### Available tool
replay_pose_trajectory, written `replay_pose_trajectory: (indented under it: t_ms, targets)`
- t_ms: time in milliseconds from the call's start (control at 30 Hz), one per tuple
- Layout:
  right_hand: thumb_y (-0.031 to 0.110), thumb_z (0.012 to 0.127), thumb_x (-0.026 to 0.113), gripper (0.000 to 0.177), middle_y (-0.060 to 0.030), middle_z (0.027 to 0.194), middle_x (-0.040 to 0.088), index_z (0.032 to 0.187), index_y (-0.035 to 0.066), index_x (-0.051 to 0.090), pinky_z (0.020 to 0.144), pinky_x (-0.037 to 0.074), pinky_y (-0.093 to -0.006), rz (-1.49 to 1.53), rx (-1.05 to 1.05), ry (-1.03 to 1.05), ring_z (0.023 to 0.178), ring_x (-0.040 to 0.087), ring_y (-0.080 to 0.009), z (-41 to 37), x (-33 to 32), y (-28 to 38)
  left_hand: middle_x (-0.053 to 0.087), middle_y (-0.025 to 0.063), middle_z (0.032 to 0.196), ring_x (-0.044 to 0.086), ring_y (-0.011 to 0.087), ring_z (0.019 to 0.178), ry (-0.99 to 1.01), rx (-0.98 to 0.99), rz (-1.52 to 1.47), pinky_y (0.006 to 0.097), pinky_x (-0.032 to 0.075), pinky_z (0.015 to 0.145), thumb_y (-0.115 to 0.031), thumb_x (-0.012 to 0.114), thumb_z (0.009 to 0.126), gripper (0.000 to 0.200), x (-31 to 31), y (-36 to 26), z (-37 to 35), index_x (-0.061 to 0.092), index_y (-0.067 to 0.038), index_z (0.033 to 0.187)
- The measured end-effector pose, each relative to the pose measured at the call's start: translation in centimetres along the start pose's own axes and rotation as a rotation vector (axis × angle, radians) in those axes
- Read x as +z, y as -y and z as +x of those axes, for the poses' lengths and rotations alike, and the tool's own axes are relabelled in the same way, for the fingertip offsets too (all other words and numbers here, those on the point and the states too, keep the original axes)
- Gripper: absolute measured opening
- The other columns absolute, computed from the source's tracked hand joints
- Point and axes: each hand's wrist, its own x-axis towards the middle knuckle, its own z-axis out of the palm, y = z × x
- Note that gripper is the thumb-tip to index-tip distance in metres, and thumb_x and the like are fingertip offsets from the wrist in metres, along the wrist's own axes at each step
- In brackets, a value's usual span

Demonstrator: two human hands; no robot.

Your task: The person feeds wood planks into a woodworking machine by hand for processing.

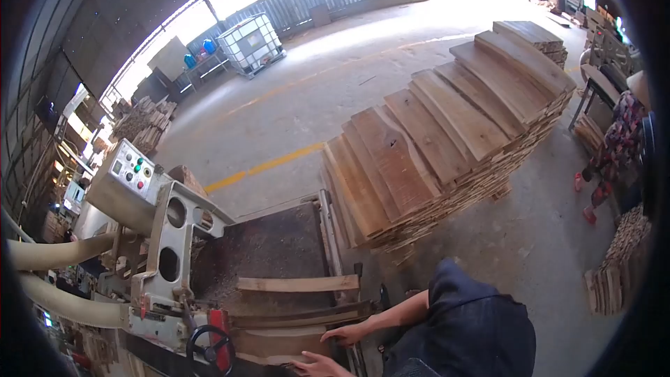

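Observation:
My right hand (344, 335) reaches in from the right with its fingers extended onto the end of a wide wooden board (279, 345) on the machine's bed. Lower down, at the bottom edge of the view, my left hand (317, 364) has its fingers spread at the near edge of the same board. Neither hand is wrapped around the wood. Just beyond the right hand lies a narrower board (296, 321), and farther off a separate wooden strip (299, 284) rests across the dark bed (262, 248).
A black handwheel (211, 352) and a control box with buttons (131, 169) belong to the machine at left. Wide hoses (70, 300) run from it. A long board stack (433, 139) stands beside the bed. Another person (618, 139) is at far right.

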Motion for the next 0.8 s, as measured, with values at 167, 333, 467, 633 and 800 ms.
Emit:
replay_pose_trajectory:
  t_ms: [167,333,467,633,800]
  targets:
    - [-0.012,0.089,0.043,0.070,-0.0120,0.131,0.056,0.154,0.014,0.039,0.070,0.053,-0.0320,0.106,0.213,0.057,0.086,0.064,-0.0173,0.0,-1.4,4.2,0.048,0.0312,0.150,0.044,0.0471,0.140,0.078,0.038,-0.051,0.0641,0.033,0.112,-0.074,0.044,0.097,0.085,6.8,6.9,2.0,0.057,-0.004,0.145]
    - [-0.012,0.089,0.044,0.068,-0.0139,0.132,0.057,0.152,0.013,0.042,0.083,0.055,-0.0336,0.111,0.220,0.058,0.101,0.065,-0.0218,0.4,-1.3,5.1,0.053,0.0281,0.145,0.048,0.0455,0.136,0.021,0.164,0.007,0.0606,0.039,0.108,-0.067,0.048,0.099,0.078,2.1,0.1,1.0,0.057,-0.004,0.144]
    - [-0.015,0.084,0.051,0.070,-0.0142,0.154,0.045,0.150,0.007,0.046,0.119,0.033,-0.0402,0.041,0.075,0.020,0.147,0.038,-0.0273,-0.5,0.0,0.0,0.057,0.0251,0.141,0.051,0.0439,0.132,-0.094,0.146,0.155,0.0572,0.044,0.104,-0.060,0.051,0.101,0.071,0.9,0.8,0.7,0.057,-0.003,0.143]
    - [-0.008,0.093,0.053,0.062,-0.0134,0.138,0.057,0.151,0.011,0.046,0.108,0.046,-0.0376,-0.062,0.244,0.035,0.127,0.057,-0.0228,-0.4,-1.0,2.8,0.058,0.0307,0.135,0.054,0.0479,0.127,-0.162,0.103,0.060,0.0575,0.043,0.104,-0.050,0.061,0.098,0.063,-0.3,-1.5,0.0,0.059,-0.002,0.139]
    - [-0.004,0.100,0.053,0.058,-0.0027,0.088,0.059,0.153,0.017,0.042,0.065,0.054,-0.0325,-0.005,0.233,0.017,0.074,0.061,-0.0130,-0.3,-1.1,3.1,0.051,0.0281,0.143,0.049,0.0463,0.133,-0.193,0.015,0.058,0.0595,0.043,0.103,-0.051,0.061,0.098,0.061,0.0,-1.7,-0.2,0.058,-0.008,0.142]
